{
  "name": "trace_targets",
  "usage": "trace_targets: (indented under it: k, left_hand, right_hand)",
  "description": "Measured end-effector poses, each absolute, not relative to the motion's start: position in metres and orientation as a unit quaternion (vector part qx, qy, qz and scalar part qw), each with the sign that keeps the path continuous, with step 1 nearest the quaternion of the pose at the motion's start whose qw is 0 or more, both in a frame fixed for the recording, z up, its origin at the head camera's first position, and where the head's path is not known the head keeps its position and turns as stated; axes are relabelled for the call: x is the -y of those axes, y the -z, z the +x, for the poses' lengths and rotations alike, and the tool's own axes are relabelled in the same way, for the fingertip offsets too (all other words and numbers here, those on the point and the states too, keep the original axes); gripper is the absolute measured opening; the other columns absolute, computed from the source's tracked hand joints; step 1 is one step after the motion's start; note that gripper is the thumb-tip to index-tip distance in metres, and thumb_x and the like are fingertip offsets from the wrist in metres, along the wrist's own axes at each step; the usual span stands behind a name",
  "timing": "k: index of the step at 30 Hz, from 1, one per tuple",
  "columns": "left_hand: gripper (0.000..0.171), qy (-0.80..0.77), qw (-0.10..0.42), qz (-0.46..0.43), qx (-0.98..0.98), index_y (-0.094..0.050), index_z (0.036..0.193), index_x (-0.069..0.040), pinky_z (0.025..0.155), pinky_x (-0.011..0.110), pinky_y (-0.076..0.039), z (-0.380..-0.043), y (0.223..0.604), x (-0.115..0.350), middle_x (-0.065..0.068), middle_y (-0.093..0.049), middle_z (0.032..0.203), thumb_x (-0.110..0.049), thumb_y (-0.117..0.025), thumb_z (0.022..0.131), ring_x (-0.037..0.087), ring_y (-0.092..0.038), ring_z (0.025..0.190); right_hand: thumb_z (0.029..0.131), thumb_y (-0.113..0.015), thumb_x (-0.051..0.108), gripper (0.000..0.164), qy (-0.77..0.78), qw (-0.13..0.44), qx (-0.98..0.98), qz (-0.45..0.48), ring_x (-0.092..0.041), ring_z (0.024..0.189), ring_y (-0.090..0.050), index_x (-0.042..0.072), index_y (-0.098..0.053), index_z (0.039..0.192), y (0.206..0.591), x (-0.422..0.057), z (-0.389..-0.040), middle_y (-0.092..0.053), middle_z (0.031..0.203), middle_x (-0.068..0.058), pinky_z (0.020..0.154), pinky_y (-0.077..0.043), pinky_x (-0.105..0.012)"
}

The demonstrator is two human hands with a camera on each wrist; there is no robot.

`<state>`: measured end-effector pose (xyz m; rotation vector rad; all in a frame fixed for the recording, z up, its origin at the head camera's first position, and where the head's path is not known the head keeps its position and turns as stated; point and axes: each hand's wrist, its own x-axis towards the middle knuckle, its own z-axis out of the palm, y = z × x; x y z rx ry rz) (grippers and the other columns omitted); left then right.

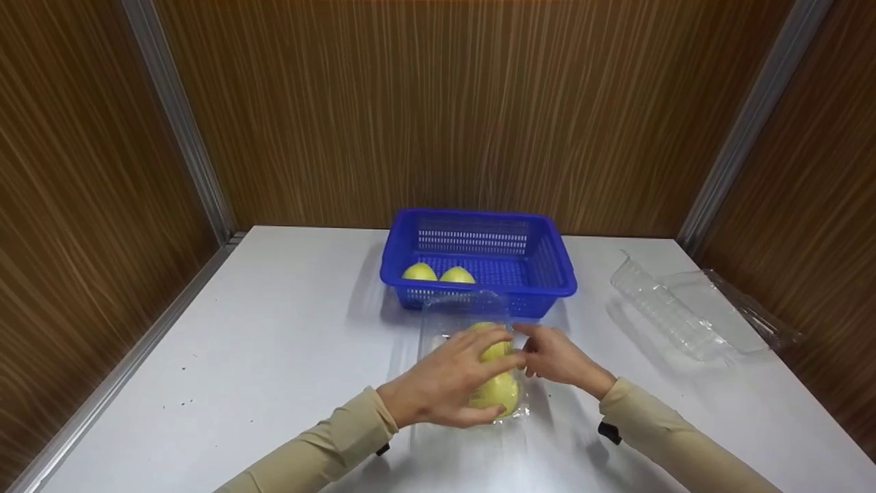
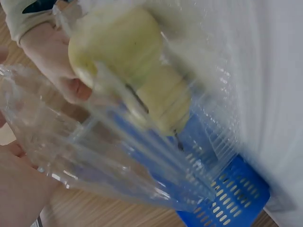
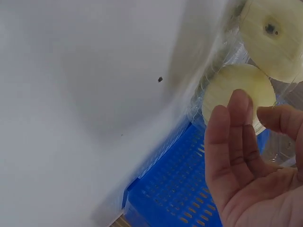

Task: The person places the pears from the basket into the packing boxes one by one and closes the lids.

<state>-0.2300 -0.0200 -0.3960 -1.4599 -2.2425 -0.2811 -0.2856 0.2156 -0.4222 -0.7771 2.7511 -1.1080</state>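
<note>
Two pale yellow-green pears [image 1: 498,390] sit in a clear plastic clamshell box [image 1: 465,311] in front of the basket. My left hand [image 1: 445,376] reaches over the box from the left, fingers spread across the pears. In the left wrist view the raised, transparent lid [image 2: 94,165] slants between this hand and the fruit. At the box's right side is my right hand [image 1: 558,356], index finger extended. Its fingers [image 3: 220,137] are loosely bent beside the nearer pear [image 3: 232,90] in the right wrist view, with nothing between them and the thumb.
Behind the box stands a blue perforated basket [image 1: 564,274] with two more pears [image 1: 419,272] in its near left corner. Another clear plastic box [image 1: 671,311] lies open on the right of the white table [image 1: 274,342]. Wood-patterned panels [image 1: 445,103] enclose the back and sides.
</note>
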Motion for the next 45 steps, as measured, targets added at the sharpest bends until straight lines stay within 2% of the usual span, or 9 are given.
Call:
trace_targets:
  k: [4,9,16,20,24,28,32,36,45]
  left_hand:
    - [0.059,0.087,0.222,-0.535,0.811,-0.051,0.138,-0.021,0.116,0.040,-0.033,-0.230,0.403,0.015,0.009,-0.044,0.147,-0.048,-0.063,0.087,0.021,-0.036,0.141]
    - [0.057,0.077,0.209,-0.531,0.818,-0.050,0.139,-0.021,0.115,0.035,-0.035,-0.228,0.410,0.013,0.009,-0.042,0.148,-0.047,-0.063,0.089,0.021,-0.037,0.141]
    - [0.059,0.070,0.195,-0.529,0.823,-0.052,0.138,-0.022,0.115,0.035,-0.034,-0.228,0.415,0.012,0.008,-0.043,0.147,-0.052,-0.063,0.089,0.020,-0.037,0.141]
    - [0.057,0.051,0.182,-0.530,0.827,-0.055,0.136,-0.026,0.116,0.037,-0.032,-0.227,0.417,0.012,0.007,-0.041,0.149,-0.054,-0.065,0.088,0.021,-0.036,0.142]
    - [0.046,0.028,0.183,-0.543,0.819,-0.062,0.129,-0.031,0.115,0.038,-0.034,-0.227,0.417,0.012,0.007,-0.045,0.146,-0.048,-0.069,0.087,0.022,-0.041,0.138]
    - [0.041,0.018,0.185,-0.557,0.809,-0.066,0.125,-0.032,0.114,0.039,-0.035,-0.227,0.415,0.014,0.008,-0.049,0.144,-0.045,-0.070,0.087,0.022,-0.045,0.135]
    - [0.048,0.036,0.178,-0.562,0.807,-0.062,0.130,-0.029,0.115,0.034,-0.035,-0.226,0.416,0.020,0.007,-0.049,0.144,-0.045,-0.071,0.085,0.020,-0.046,0.134]
    - [0.057,0.070,0.156,-0.561,0.810,-0.056,0.136,-0.026,0.116,0.033,-0.033,-0.223,0.420,0.029,0.007,-0.047,0.146,-0.049,-0.070,0.085,0.020,-0.044,0.137]
    - [0.060,0.116,0.178,-0.549,0.808,-0.060,0.132,-0.021,0.115,0.034,-0.034,-0.224,0.427,0.045,0.006,-0.054,0.135,-0.063,-0.056,0.090,0.019,-0.049,0.130]
  right_hand:
    - [0.098,-0.055,0.011,0.041,0.349,0.029,-0.904,-0.246,-0.019,0.060,-0.064,0.008,-0.054,0.138,0.421,-0.217,-0.286,-0.070,0.079,-0.007,0.048,-0.050,-0.026]
    - [0.099,-0.047,0.007,0.035,0.361,0.026,-0.903,-0.232,-0.028,0.067,-0.068,0.000,-0.058,0.132,0.421,-0.218,-0.289,-0.071,0.095,-0.013,0.049,-0.050,-0.026]
    - [0.101,-0.050,0.014,0.030,0.386,0.022,-0.904,-0.181,-0.028,0.072,-0.067,-0.005,-0.060,0.122,0.420,-0.216,-0.300,-0.068,0.105,-0.017,0.052,-0.052,-0.028]
    - [0.101,-0.052,0.019,0.033,0.389,0.026,-0.907,-0.158,-0.028,0.077,-0.067,0.001,-0.054,0.128,0.419,-0.213,-0.308,-0.065,0.107,-0.018,0.054,-0.054,-0.030]
    - [0.100,-0.050,0.015,0.043,0.386,0.037,-0.907,-0.163,-0.032,0.083,-0.067,0.008,-0.046,0.142,0.418,-0.211,-0.316,-0.064,0.113,-0.020,0.055,-0.054,-0.032]
    - [0.098,-0.046,0.009,0.047,0.382,0.053,-0.905,-0.178,-0.033,0.087,-0.065,0.008,-0.045,0.145,0.418,-0.212,-0.321,-0.063,0.111,-0.020,0.057,-0.054,-0.033]
    - [0.097,-0.048,0.008,0.035,0.377,0.043,-0.905,-0.193,-0.032,0.084,-0.063,0.006,-0.054,0.131,0.418,-0.213,-0.322,-0.064,0.104,-0.018,0.056,-0.050,-0.029]
    - [0.098,-0.053,0.013,0.022,0.371,0.031,-0.906,-0.200,-0.032,0.081,-0.064,0.004,-0.058,0.118,0.419,-0.214,-0.321,-0.064,0.102,-0.017,0.056,-0.050,-0.029]
    - [0.093,-0.058,0.008,0.017,0.370,0.025,-0.905,-0.209,-0.027,0.084,-0.066,0.002,-0.058,0.108,0.419,-0.219,-0.323,-0.065,0.113,-0.020,0.060,-0.052,-0.028]
